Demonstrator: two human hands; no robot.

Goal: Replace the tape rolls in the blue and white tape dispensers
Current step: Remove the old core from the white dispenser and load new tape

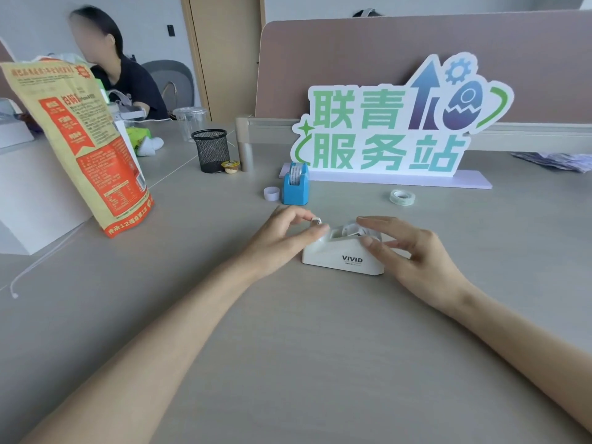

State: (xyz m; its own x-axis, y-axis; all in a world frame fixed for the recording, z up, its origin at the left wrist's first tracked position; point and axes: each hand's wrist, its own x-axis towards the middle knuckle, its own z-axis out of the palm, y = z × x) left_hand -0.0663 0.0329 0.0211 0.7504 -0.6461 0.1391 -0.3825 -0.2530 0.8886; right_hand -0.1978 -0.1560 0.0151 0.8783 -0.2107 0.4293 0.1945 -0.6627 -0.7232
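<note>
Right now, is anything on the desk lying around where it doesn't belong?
Yes. A clear tape roll lies loose on the desk, far from both dispensers. A small empty core sits beside the blue dispenser. Nothing looks spilled or broken.

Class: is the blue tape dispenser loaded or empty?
Loaded: a roll of tape sits upright in the blue tape dispenser, its top showing above the sides.
</note>
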